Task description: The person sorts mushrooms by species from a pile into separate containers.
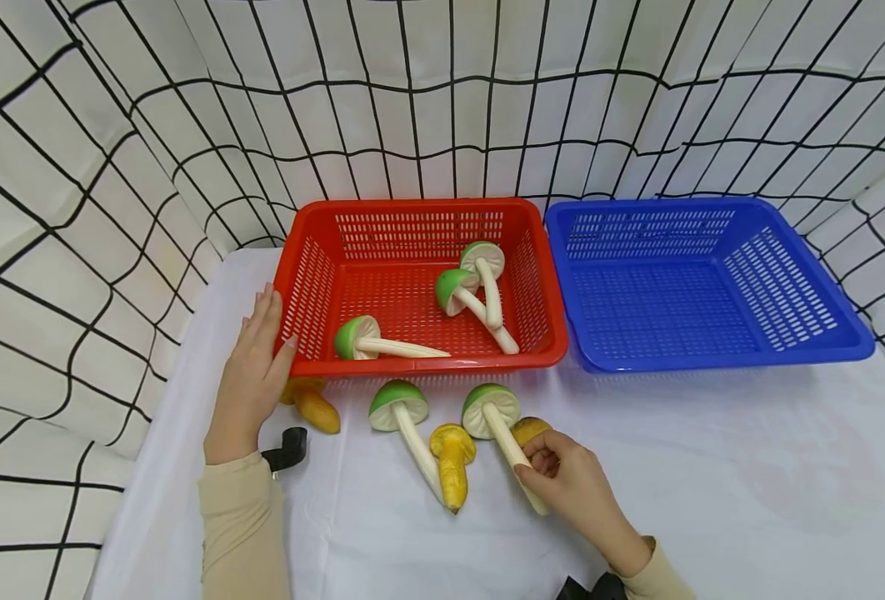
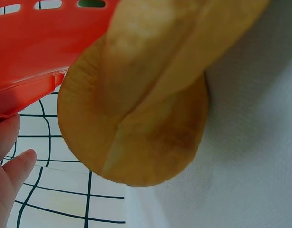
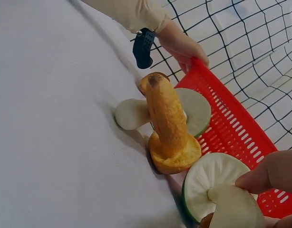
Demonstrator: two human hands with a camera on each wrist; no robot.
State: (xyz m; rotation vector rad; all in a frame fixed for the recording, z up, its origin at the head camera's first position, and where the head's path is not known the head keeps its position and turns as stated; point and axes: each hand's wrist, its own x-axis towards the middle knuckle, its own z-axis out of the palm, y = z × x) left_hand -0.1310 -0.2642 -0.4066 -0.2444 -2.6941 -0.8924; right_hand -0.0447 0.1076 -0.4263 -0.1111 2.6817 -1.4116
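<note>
My right hand [image 1: 573,487] pinches the pale stem of a green-capped toy mushroom [image 1: 497,417] in front of the red basket; thumb and stem also show in the right wrist view. A brownish-yellow mushroom cap [image 1: 530,429] peeks out behind its stem, partly hidden by the fingers. To the left lie a yellow mushroom [image 1: 453,467] and a second green-capped mushroom [image 1: 410,425]. My left hand [image 1: 251,375] rests with extended fingers against the left side of the red basket [image 1: 427,367]. Below that corner lies another yellow mushroom [image 1: 317,408], large in the left wrist view.
Inside the red basket lie three green-capped mushrooms [image 1: 487,283]. A blue basket [image 1: 712,362] stands against its right side. White cloth [image 1: 712,467] covers the table, and black-lined netting [image 1: 450,108] rises behind and at both sides.
</note>
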